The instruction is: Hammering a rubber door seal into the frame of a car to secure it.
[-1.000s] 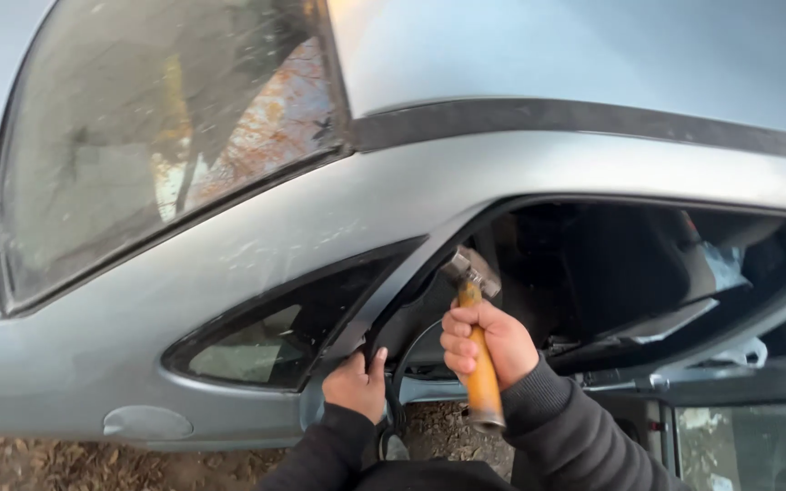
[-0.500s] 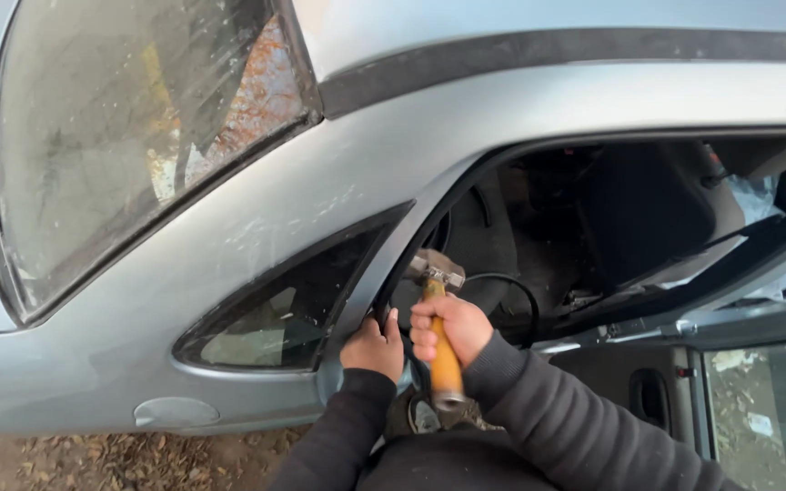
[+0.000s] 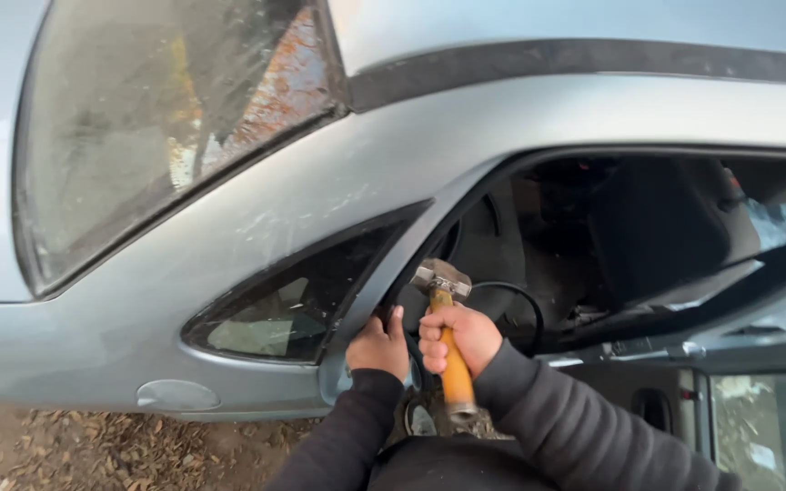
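Observation:
My right hand [image 3: 462,337] is closed around the orange handle of a hammer [image 3: 448,341], whose metal head sits against the silver car's door pillar [image 3: 384,273]. My left hand [image 3: 379,346] rests beside it, fingers pressed on the lower edge of that pillar next to the small triangular quarter window [image 3: 297,300]. Both arms wear dark sleeves. The hammer's head points up and left toward the pillar.
The silver car body [image 3: 229,236] fills the view, with the windscreen [image 3: 156,109] at upper left. The open door frame shows the dark cabin, steering wheel [image 3: 511,309] and a seat. An open door [image 3: 739,409] stands at lower right. Dry leaves cover the ground [image 3: 93,450].
The hammer and both hands have shifted slightly left toward the pillar, and the view has moved a little; the grip on the hammer is unchanged.

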